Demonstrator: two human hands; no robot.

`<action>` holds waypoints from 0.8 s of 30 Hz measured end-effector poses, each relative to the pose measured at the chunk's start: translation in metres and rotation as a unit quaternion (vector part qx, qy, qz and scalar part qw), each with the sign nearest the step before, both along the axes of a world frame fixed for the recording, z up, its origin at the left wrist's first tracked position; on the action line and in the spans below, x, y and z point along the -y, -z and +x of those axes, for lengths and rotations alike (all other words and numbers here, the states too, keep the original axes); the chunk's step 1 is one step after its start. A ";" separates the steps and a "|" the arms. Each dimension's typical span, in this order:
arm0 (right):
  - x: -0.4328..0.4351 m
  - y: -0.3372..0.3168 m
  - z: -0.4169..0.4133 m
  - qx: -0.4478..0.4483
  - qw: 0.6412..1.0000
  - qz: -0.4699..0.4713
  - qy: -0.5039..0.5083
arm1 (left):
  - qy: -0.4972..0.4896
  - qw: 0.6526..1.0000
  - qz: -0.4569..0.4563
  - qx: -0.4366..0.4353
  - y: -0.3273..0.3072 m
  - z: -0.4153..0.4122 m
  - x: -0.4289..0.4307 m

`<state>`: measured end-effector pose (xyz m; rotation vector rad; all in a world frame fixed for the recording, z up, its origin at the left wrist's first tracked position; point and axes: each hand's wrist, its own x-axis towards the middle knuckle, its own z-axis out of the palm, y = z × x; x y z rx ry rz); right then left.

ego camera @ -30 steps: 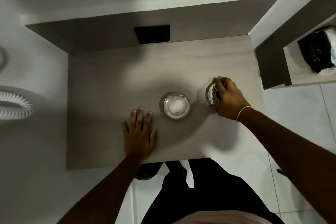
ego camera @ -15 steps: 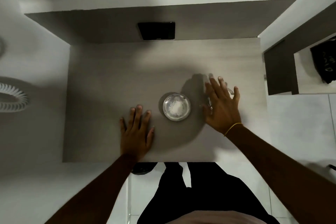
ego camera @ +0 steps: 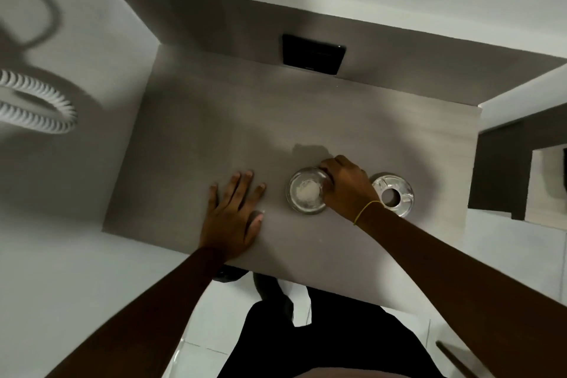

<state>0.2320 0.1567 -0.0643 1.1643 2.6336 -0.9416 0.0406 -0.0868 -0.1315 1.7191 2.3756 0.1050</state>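
A white coiled hose is cut off at the left edge. The left hand lies flat on the table, fingers spread, near its front edge. Just to its right stands the glass bowl of white powder. The right hand curls over and grips the bowl's right rim, fingertips hard to make out. A round glass piece sits just beside that wrist, and bare tabletop stretches behind.

Left hand: palm down, flat, fingers straight and spread, forearm extended forward. Right hand: knuckles up, fingers curled down over the right rim of the bowl, forearm angled inward.
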 end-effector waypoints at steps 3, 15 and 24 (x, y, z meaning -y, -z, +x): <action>-0.003 0.002 -0.007 0.018 1.000 -0.010 0.017 | -0.001 1.000 0.005 0.002 0.001 0.000 0.000; 0.057 -0.043 -0.027 -0.011 0.986 -0.089 0.143 | -0.106 0.992 0.030 0.062 -0.010 0.012 0.036; 0.242 -0.048 -0.043 -0.097 0.949 -0.237 0.183 | -0.227 0.971 0.046 0.067 0.007 0.023 0.232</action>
